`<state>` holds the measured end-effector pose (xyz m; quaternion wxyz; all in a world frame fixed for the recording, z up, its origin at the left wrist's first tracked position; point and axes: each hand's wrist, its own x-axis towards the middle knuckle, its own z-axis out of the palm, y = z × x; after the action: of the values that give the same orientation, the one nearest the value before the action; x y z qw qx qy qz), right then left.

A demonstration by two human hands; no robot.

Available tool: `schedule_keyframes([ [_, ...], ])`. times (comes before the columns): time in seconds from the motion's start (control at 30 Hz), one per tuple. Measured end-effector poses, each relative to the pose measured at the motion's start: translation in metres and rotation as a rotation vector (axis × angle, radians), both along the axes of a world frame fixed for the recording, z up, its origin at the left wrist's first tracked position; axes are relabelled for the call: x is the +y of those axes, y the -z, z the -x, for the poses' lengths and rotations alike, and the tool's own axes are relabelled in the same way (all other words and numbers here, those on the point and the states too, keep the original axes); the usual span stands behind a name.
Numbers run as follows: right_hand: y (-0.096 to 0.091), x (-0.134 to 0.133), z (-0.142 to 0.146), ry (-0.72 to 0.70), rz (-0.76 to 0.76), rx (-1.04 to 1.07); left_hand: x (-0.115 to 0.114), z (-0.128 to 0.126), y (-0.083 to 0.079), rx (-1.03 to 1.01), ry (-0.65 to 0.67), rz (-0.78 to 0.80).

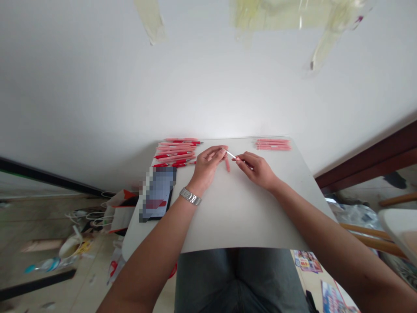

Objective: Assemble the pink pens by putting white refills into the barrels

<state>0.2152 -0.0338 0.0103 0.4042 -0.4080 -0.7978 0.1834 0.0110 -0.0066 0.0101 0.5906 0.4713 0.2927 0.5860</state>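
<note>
Left hand [208,167]: we curled it, fingertips pinching one end of the thin white refill [231,154].
Right hand [258,169]: we pinched the other end.
Pink barrel [227,164]: lay between both hands.

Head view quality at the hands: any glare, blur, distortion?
Head view: edges bend from the wide lens; glare whitens the table at its far edge; left hand, right hand and the thin white rod between them read sharp; the phone is pixelated; left floor clutter is blurred.
</note>
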Motion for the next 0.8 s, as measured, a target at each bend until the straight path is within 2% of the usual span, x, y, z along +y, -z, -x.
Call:
schedule_keyframes([
  [0.6,0.0007,0.0015,-0.0017,0.003,0.004,0.007,-0.0002,-0.0002,-0.0018,0.016,-0.013,0.028],
  [0.73,0.0014,0.0024,-0.0035,0.019,0.021,0.013,0.0046,0.0032,-0.0005,0.032,-0.071,0.005],
  [0.8,0.0018,0.0029,-0.0046,0.031,0.029,0.022,0.0070,0.0066,0.0003,0.106,-0.126,-0.042],
])
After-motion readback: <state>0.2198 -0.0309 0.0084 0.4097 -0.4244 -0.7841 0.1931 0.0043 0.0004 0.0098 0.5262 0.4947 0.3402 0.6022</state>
